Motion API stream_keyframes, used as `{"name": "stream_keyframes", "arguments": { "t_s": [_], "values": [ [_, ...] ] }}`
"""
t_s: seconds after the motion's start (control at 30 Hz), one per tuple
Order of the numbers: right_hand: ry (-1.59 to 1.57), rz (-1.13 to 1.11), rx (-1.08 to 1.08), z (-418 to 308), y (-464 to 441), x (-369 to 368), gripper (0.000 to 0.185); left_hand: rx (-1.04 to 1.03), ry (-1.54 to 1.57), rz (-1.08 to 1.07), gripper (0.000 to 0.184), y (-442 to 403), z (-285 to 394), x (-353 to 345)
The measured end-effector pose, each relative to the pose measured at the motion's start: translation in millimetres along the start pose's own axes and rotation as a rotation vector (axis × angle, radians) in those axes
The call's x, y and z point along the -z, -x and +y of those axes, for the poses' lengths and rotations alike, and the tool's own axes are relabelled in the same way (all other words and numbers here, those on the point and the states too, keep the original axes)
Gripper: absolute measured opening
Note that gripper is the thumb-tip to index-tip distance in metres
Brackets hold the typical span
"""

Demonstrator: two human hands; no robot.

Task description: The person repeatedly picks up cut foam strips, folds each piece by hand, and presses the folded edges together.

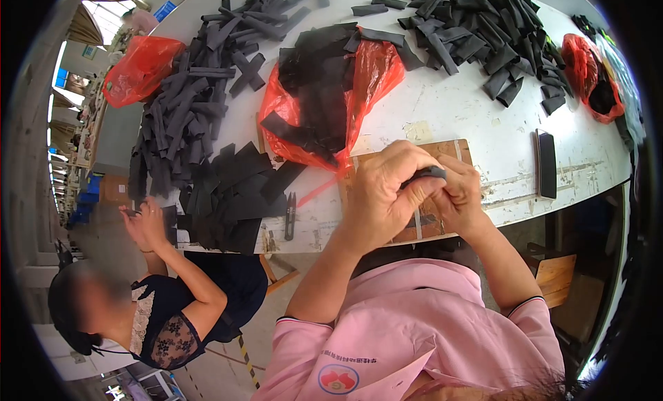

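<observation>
Both of my hands are raised together over a brown board at the table's near edge. My left hand is closed, thumb pressed on a dark fabric piece that looks rolled or folded. From the other side my right hand pinches the same piece; its fingertips are partly hidden. Just beyond my hands lies an open red plastic bag with black fabric pieces in it. Thread snips rest on the table left of my hands.
Dark fabric tubes are heaped at the left and far right. Flat black pieces lie near the left edge. A phone and another red bag are at right. A co-worker sits at left, hands raised.
</observation>
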State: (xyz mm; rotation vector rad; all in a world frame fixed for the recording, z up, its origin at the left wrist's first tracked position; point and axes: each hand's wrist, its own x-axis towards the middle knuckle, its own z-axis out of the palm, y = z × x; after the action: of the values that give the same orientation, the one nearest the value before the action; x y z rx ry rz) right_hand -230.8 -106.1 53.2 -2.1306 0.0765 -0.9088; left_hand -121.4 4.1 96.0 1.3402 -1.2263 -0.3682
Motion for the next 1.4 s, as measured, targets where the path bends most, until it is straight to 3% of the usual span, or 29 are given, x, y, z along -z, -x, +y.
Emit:
{"name": "stream_keyframes", "arguments": {
  "t_s": [0.07,0.2,0.23,0.33,0.47,0.6,0.7,0.87,0.97,1.1,1.2,1.3,1.4],
  "values": [
    [-0.015,0.027,-0.013,19.9,10.2,-15.4,0.022,0.05,-0.044,-0.091,0.011,-2.5,-9.5,5.0],
    [0.041,0.006,-0.032,11.3,5.3,-13.6,0.025,-0.017,-0.133,0.066,0.014,4.0,-2.7,-0.6],
    [0.046,-0.02,-0.027,10.0,3.9,-11.2,0.025,0.053,-0.104,0.102,0.016,8.3,1.4,-2.5],
    [0.068,-0.102,-0.036,2.3,-1.8,0.1,0.026,-0.067,0.071,0.255,0.018,13.6,-5.4,-8.0],
    [0.093,-0.184,-0.078,-19.2,-19.2,12.0,0.026,0.026,0.514,0.336,0.014,15.7,-5.6,-2.2],
    [0.214,-0.3,-0.013,-24.7,-29.3,20.8,0.026,-0.004,0.626,0.402,0.014,21.8,-18.9,10.5],
    [0.119,-0.289,-0.022,6.7,-7.1,-6.0,0.028,0.086,0.507,0.336,0.014,28.4,-25.9,11.0],
    [0.215,-0.259,-0.069,-1.4,-2.7,-4.7,0.03,0.191,0.49,0.294,0.014,20.2,-4.6,11.1],
    [0.185,-0.288,-0.108,-8.1,-7.3,0.5,0.03,0.143,0.38,0.229,0.013,18.8,-10.6,17.6],
    [0.151,-0.305,-0.089,-16.6,-16.0,8.1,0.029,0.062,0.416,0.283,0.016,18.2,-12.1,20.4],
    [0.111,-0.29,-0.12,-19.8,-18.6,8.3,0.029,0.094,0.552,0.349,0.021,15.9,-8.5,13.0],
    [0.1,-0.314,-0.173,-21.5,-19.1,11.6,0.025,0.226,0.646,0.317,0.025,20.0,-10.4,-2.4],
    [0.016,-0.233,-0.179,-14.2,-12.5,6.5,0.021,0.229,0.64,0.247,0.019,21.3,-17.0,-9.5]
  ]
}}
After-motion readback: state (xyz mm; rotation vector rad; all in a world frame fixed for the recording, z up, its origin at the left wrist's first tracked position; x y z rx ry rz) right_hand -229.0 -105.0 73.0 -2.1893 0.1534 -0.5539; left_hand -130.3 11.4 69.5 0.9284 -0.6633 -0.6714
